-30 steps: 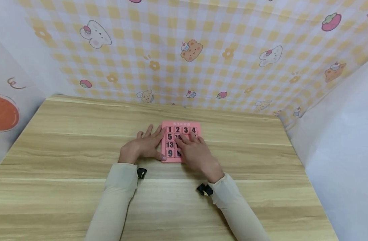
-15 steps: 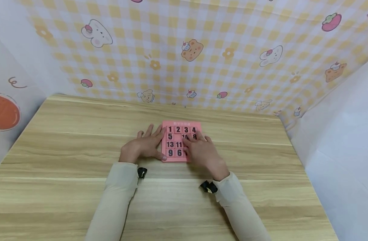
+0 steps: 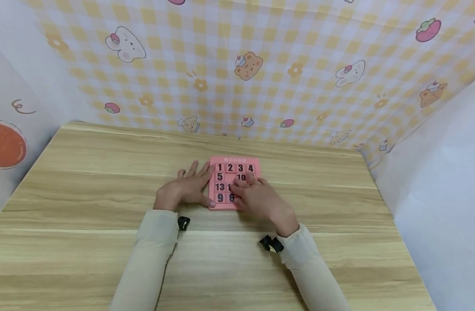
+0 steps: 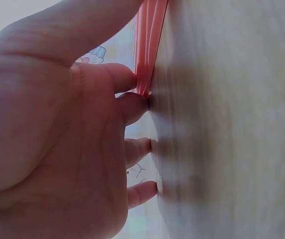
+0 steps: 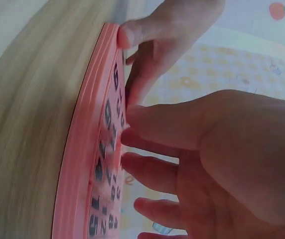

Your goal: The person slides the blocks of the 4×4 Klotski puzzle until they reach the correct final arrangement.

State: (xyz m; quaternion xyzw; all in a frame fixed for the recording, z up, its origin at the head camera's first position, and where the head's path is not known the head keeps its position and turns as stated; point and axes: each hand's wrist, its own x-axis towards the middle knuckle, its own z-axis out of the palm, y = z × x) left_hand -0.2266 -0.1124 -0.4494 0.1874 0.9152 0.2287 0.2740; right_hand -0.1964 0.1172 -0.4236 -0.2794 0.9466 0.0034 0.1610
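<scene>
A pink number slide puzzle lies flat on the table, with black numbers on square tiles. My left hand rests at its left side, thumb on the near left corner and fingers spread along the edge. In the left wrist view, two fingertips touch the pink frame. Over the right part of the puzzle, my right hand touches the tiles with its fingertips and hides several of them. Tile 10 shows in the second row, with a vacant slot just left of it.
The wooden table reaches out on all sides of the puzzle. A yellow checked cloth hangs behind the back edge. White cloth stands along the right side. Black straps sit at both wrists.
Tile 10 has slid one place right, leaving the slot in the second column. My right hand moved right, and its fingers then shifted back slightly over tile 11. My left hand stays put.
</scene>
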